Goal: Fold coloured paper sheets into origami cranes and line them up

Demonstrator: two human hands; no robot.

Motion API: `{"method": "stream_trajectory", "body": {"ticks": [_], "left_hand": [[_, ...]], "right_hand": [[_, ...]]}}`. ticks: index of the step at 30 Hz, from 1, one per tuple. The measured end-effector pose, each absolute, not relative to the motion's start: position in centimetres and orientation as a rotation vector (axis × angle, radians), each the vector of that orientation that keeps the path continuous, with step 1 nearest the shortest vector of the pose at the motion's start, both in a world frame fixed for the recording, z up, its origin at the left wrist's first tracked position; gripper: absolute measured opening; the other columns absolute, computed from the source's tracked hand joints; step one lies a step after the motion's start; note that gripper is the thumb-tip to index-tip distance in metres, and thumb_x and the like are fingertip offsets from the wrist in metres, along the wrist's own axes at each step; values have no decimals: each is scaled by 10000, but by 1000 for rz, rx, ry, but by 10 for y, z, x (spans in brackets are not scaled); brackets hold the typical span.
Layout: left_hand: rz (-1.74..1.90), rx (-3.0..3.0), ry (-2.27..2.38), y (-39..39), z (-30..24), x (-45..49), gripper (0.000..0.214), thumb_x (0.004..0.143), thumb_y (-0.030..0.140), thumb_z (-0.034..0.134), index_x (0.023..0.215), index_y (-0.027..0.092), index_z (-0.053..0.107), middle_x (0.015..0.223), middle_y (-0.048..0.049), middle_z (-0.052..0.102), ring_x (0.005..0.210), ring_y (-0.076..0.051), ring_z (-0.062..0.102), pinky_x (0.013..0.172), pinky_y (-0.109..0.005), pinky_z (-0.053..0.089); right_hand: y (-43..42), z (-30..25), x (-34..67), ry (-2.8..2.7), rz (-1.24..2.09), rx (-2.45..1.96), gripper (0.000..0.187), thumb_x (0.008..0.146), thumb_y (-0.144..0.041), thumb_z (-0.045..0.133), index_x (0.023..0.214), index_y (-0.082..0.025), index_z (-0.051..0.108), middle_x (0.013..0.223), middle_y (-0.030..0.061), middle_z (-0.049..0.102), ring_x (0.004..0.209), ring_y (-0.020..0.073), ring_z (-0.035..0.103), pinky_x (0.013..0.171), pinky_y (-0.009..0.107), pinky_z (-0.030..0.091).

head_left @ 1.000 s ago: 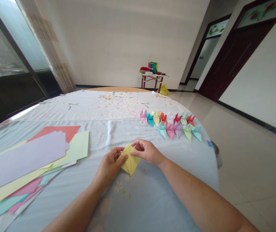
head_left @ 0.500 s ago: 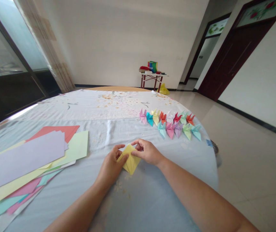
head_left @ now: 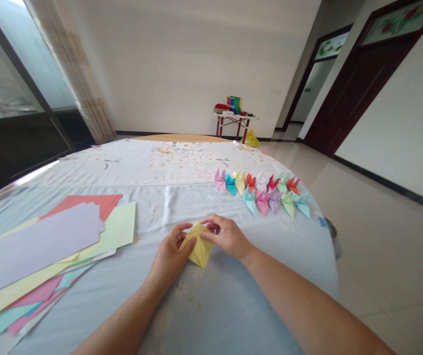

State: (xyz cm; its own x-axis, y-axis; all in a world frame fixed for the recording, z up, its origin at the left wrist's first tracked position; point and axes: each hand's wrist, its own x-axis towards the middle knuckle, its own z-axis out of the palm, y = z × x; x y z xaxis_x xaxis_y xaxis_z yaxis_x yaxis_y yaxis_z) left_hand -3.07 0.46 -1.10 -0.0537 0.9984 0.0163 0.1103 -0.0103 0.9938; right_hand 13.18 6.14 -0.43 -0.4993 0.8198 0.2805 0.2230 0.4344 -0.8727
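Left hand (head_left: 172, 249): was closed on the left edge of a small yellow diamond of folded paper (head_left: 201, 252), thumb flat on its face
Right hand (head_left: 229, 237): pinched the upper right edge, thumb and fingers drawn close together
Diamond's place: sat between both hands over a pale blue, flower-printed tablecloth (head_left: 226, 315), one point facing the person; whether that point touched the cloth could not be told
Folded birds: two rows of small multicoloured paper birds (head_left: 262, 199) stood beyond the right hand, near the table's right edge
Sheets: a loose, overlapping pile of coloured paper sheets (head_left: 49, 246) lay at left, a lavender one uppermost
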Motion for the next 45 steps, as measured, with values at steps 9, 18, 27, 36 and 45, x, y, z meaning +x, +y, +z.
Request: {"method": "stream_trajectory", "body": {"ticks": [9, 18, 27, 36, 45], "left_hand": [[1164, 1231, 1369, 0, 1, -28, 278, 690, 411, 593, 824, 169, 558, 657, 16, 605, 568, -126, 544, 515, -216, 400], [1207, 1089, 1269, -1, 1, -21, 323, 670, 445, 620, 820, 180, 513, 629, 34, 587, 519, -105, 531, 489, -205, 395], [1326, 1025, 1247, -3, 0, -17, 296, 691, 400, 620, 867, 196, 497, 624, 51, 569, 523, -104, 541, 479, -196, 395], [1336, 947, 1227, -9, 11, -12, 259, 687, 372, 625, 842, 173, 569, 634, 26, 602, 542, -106, 536, 505, -197, 401], [1220, 913, 1098, -6, 7, -19, 300, 736, 413, 594, 879, 150, 610, 649, -3, 634, 562, -111, 550, 529, -202, 400]], "right_hand": [[58, 3, 131, -1866, 1309, -874, 202, 708, -304, 625, 834, -147, 612, 718, -6, 583, 620, 91, 496, 590, 215, 402], [57, 0, 129, -1660, 1615, -773, 267, 678, -363, 652, 831, -156, 578, 713, -16, 577, 632, 90, 527, 605, 215, 419], [53, 2, 124, -1599, 1601, -738, 269, 680, -359, 659, 842, -158, 584, 651, -34, 540, 576, 70, 487, 552, 193, 381], [56, -2, 123, -1416, 1773, -696, 253, 607, -335, 730, 727, -143, 617, 661, -16, 613, 587, 82, 545, 597, 220, 411], [59, -2, 130, -1455, 1787, -762, 253, 575, -319, 748, 723, -139, 649, 671, -2, 642, 597, 96, 566, 608, 230, 419]]}}
